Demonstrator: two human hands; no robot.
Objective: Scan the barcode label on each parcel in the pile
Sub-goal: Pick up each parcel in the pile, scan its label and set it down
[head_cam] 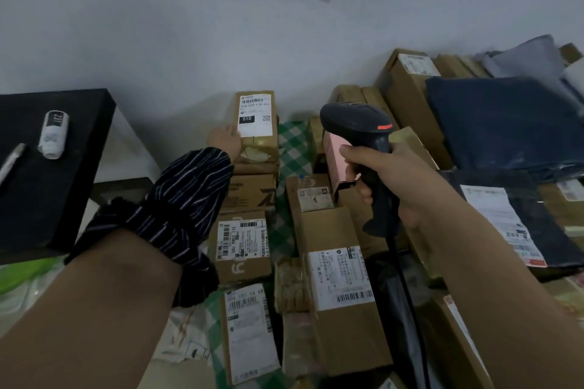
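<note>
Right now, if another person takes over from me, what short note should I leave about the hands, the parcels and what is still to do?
Left hand: touches the left edge of the far parcel, beside its 010 label; the grip is unclear.
Right hand: grips the scanner by its handle, above the pile, head toward that parcel.
Parcels: boxes lie in rows on the checked cloth, most with labels up; dark bags are at the right.
Done: nothing shows which parcels are already scanned.
Left: scan the 010 label, then probably work through the rest.
</note>
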